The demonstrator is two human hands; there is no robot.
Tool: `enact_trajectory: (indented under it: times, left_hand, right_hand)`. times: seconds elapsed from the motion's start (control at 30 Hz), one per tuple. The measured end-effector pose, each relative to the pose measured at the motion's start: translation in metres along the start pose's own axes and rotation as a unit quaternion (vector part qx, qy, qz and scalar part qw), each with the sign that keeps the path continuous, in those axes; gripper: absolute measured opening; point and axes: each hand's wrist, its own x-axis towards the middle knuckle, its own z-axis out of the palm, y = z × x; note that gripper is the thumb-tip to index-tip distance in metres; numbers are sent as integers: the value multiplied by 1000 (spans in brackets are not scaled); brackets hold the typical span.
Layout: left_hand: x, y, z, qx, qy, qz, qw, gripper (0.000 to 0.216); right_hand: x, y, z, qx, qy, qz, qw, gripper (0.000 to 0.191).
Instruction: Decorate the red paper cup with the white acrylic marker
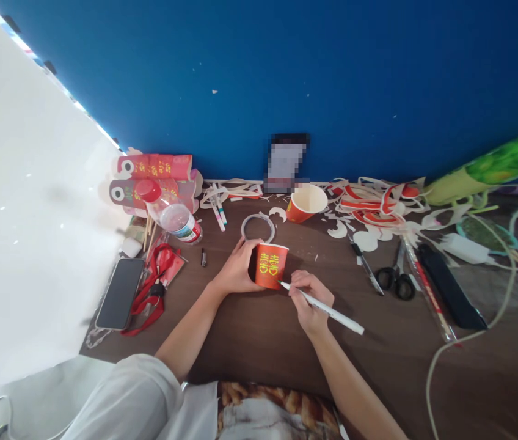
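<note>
A red paper cup [272,266] with a yellow-green double character on its side is held by my left hand [239,269], whose fingers wrap its left side. My right hand [313,300] grips a white marker pen [339,319] like a writing tool. The marker's green tip points at the lower right of the cup's printed side; whether it touches cannot be made out. Behind the cup lies a roll of clear tape [258,228]. Another paper cup [307,203], tilted toward me, shows its cream inside farther back.
On the left are a phone [120,293], red lanyard [153,293], plastic bottle [181,221] and red paper fish [153,177]. Red and white paper strips [378,205], scissors [396,275], a craft knife [366,269] and a black case [451,287] lie right. A white cable [506,305] crosses the right side.
</note>
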Motion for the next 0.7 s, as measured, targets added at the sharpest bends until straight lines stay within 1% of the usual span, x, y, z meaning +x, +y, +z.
enact_trajectory:
  times: [0.13,0.43,0.57,0.7]
  left_hand:
    - [0,-1,1,2,2,10,1000,100]
    - [-2,-5,4,18,14,41,999,98]
    - [-2,-5,4,18,11,38,999,100]
    - [-2,-7,4,26,12,53,998,100]
  right_hand:
    - [1,-2,1,-2,9,-9,1000,11]
    - [3,-8,4,-25,1,-27,999,5]
    - [4,-8,4,-25,6,-36,999,4]
    - [5,-9,5,-26,-4,-40,999,5]
